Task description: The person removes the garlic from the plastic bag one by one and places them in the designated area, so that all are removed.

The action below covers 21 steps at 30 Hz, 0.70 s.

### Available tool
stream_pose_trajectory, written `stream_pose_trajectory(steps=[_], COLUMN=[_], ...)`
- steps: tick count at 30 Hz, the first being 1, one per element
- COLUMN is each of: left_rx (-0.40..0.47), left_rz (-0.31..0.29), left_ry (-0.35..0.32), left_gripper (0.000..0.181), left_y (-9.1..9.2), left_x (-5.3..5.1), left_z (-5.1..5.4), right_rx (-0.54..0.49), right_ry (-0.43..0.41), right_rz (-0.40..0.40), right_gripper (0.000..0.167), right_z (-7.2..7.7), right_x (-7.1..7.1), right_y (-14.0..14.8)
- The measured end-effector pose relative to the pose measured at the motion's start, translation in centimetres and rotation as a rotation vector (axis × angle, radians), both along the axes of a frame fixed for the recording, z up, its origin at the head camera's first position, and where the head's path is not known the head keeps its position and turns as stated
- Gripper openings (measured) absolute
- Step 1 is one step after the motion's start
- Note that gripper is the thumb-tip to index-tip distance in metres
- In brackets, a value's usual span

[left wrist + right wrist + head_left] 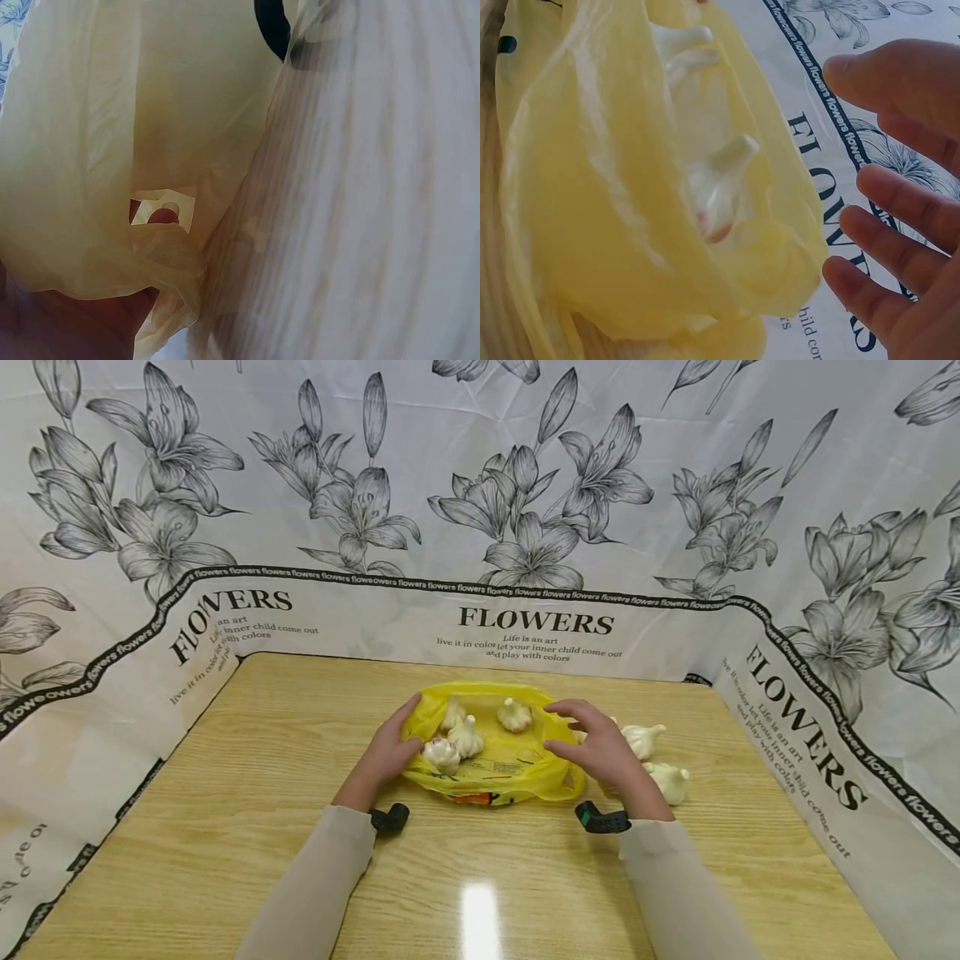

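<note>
- The left hand pinches the rim of the yellow plastic bag, which lies at its 3 o'clock.
- The right hand's fingers are spread, the bag just beside it at 9 o'clock.
- Garlic bulbs sit inside; loose bulbs lie around the right hand's 4 o'clock.

yellow bag, whitish garlic bulbs, wood-grained table, black-and-white floral cloth

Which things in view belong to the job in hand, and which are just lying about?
Job:
yellow bag, its edge held by the left hand
right hand, beside the bag
garlic bulbs inside
loose garlic bulbs, likely

Background only:
wood-grain table
floral cloth
black wrist devices
</note>
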<state>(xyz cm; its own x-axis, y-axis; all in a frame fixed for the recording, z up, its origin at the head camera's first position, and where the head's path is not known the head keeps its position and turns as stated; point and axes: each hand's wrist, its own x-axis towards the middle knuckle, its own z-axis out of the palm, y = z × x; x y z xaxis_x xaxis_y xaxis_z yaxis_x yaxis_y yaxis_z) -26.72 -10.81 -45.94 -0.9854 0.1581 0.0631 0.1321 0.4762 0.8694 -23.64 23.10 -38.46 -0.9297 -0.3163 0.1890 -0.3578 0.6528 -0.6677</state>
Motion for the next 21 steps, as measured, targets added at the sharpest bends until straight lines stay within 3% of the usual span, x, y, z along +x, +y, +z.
stream_pose_trajectory(steps=[9,21], left_rx=[-0.006,-0.002], left_rz=[0.000,-0.006], left_ry=[0.000,0.001], left_gripper=[0.081,0.081], left_y=[0.0,0.0], left_x=[0.0,0.1], left_z=[0.0,0.1], right_rx=[-0.030,-0.091], right_ry=[0.028,-0.001], right_rz=[-0.004,0.018], right_gripper=[0.051,0.053], right_z=[-0.4,-1.3], right_x=[0.0,-0.5], right_y=[-1.7,-3.2])
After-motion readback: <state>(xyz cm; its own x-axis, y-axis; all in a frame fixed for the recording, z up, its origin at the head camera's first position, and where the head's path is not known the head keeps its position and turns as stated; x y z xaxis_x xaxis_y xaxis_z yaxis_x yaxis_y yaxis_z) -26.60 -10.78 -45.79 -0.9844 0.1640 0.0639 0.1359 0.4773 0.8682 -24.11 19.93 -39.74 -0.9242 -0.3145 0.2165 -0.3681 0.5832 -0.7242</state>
